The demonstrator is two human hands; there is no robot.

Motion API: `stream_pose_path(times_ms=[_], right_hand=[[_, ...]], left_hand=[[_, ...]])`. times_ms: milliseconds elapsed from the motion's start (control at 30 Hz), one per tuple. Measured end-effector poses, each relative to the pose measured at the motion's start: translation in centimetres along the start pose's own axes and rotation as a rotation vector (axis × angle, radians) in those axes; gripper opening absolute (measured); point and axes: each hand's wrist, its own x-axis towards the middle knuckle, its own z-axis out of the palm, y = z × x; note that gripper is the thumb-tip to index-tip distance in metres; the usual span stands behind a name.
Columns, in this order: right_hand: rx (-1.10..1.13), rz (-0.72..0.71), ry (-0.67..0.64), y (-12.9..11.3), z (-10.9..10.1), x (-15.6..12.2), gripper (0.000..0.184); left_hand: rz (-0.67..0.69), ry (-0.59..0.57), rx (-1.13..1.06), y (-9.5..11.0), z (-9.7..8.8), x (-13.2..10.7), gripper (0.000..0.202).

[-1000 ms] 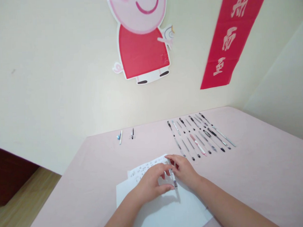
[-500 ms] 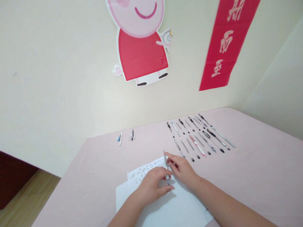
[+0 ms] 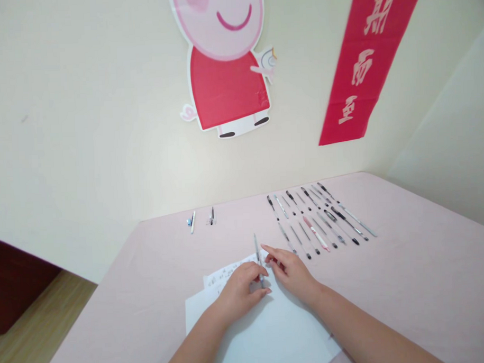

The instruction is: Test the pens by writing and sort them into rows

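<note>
My left hand (image 3: pixel 242 286) is closed around the lower part of a clear pen (image 3: pixel 257 247) and holds it nearly upright over the papers. The pen's upper end sticks out above my fingers and leans slightly left. Beside it, my right hand (image 3: pixel 289 269) has its index finger stretched towards the pen, the other fingers loosely curled, and I see nothing in it. Under both hands lie a blank white sheet (image 3: pixel 279 328) and, partly covered by it, a sheet with handwriting (image 3: pixel 221 276).
Several pens and refills lie in two rows at the back right, among them a pink pen (image 3: pixel 316 234). At the back left are a white pen (image 3: pixel 193 222) with a blue piece and a black pen tip (image 3: pixel 212 213) with clear parts. The wall stands behind the pink tabletop (image 3: pixel 411 260).
The pen has shifted left and up with my left hand, away from my right index fingertip. My right hand has barely moved.
</note>
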Motion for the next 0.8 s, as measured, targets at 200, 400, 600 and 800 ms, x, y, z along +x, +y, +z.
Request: stream_pose_path(times_ms=[200,400,600,800], right_hand=[[0.001,0.011,-0.002,-0.2,-0.1,0.0,0.049],[0.041,0.08,0.025,-0.7,-0.1,0.0,0.029],[-0.02,0.061,0.039,-1.5,-0.5,0.0,0.003],[-0.15,-0.072,-0.079,-2.0,-0.6,-0.3,0.014]], left_hand=[[0.012,-0.013,0.005,-0.2,0.0,-0.1,0.033],[-0.011,-0.003,0.004,-0.4,0.1,-0.2,0.04],[-0.024,0.03,0.026,-1.0,0.3,-0.1,0.05],[0.008,0.066,0.044,-1.7,0.6,-0.3,0.054]])
